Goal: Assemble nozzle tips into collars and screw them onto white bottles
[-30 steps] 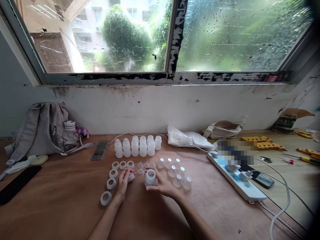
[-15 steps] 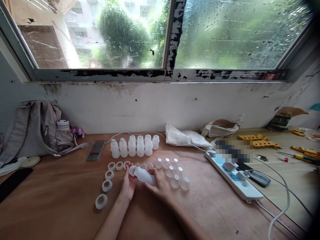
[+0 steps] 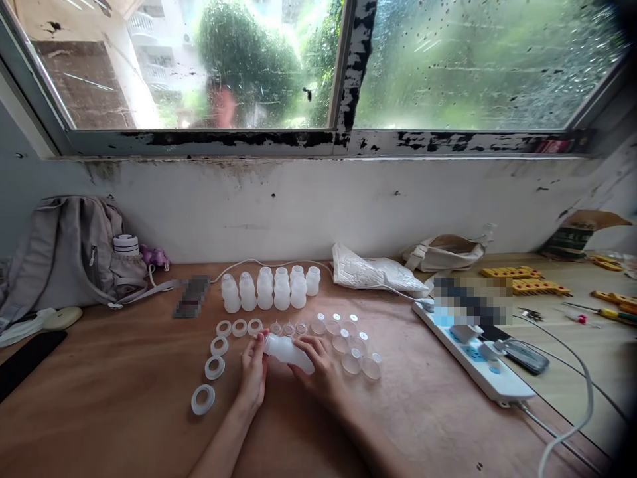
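Note:
A frosted white baby bottle [image 3: 289, 352] lies tilted between my two hands, its neck to the left. My right hand [image 3: 321, 369] is wrapped round its base end. At the neck, my left hand [image 3: 253, 375] pinches a translucent collar, mostly hidden by the fingers. White screw rings [image 3: 195, 400] lie in a bent line to the left. Just behind the bottle sit several clear nipples [image 3: 288, 329]. Round clear caps [image 3: 351, 364] are grouped to the right of my right hand. Several more bottles [image 3: 265, 295] stand upright in rows at the back, one or more with a nipple top.
A white power strip [image 3: 472, 358] with plugs and cables runs along the right. Behind are a white plastic package [image 3: 368, 271] and a beige bag [image 3: 445, 253]. A grey backpack [image 3: 70, 252] stands at left, near a black flat object [image 3: 30, 365]. Yellow parts [image 3: 540, 287] lie far right.
The collar in my left hand, visible at the bottle's mouth before, now sits closer against the neck behind my fingers. My right hand's fingers have come further over the bottle. The view shifted slightly.

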Motion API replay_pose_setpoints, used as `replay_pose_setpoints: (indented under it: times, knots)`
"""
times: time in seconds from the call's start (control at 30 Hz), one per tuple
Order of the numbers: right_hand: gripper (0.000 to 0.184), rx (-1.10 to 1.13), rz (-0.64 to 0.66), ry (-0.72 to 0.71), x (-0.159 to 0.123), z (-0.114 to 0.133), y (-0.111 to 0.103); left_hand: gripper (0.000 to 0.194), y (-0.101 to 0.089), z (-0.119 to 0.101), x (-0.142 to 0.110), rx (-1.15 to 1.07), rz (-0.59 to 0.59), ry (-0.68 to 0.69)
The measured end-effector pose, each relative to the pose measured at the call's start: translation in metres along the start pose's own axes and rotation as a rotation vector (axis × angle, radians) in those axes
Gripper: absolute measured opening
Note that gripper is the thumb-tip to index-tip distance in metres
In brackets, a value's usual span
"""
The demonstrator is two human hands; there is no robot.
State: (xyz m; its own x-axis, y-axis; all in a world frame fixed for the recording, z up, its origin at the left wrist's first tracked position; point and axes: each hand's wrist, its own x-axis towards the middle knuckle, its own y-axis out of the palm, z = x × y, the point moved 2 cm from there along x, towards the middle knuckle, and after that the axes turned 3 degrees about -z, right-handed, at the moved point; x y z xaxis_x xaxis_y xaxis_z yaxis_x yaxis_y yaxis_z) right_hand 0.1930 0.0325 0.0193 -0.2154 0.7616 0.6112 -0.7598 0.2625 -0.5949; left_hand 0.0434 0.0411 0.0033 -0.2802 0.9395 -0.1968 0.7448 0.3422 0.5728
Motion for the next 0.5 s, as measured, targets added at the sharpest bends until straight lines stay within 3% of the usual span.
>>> replay_pose_setpoints:
  times: [0.17,0.27,0.33,0.5]
  knots:
    - [0.04,-0.088,-0.118,-0.076,-0.0021,0.0041,0.0,0.03,0.0029,0.0012,-0.0036,-0.045,-0.012,-0.026]
    - [0.038,0.007,-0.089,-0.035,-0.0009,0.0043,-0.0021,0.031,0.0028,0.0018,-0.0039,-0.059,-0.013,-0.047]
    - [0.035,0.149,-0.002,0.086,0.0015,0.0029,-0.0039,0.032,0.0026,0.0012,-0.0031,-0.063,0.007,-0.053]
    - [0.027,0.532,0.183,0.569,0.0034,0.0007,0.0012,0.038,0.0052,-0.0031,-0.0023,-0.122,0.106,-0.134]
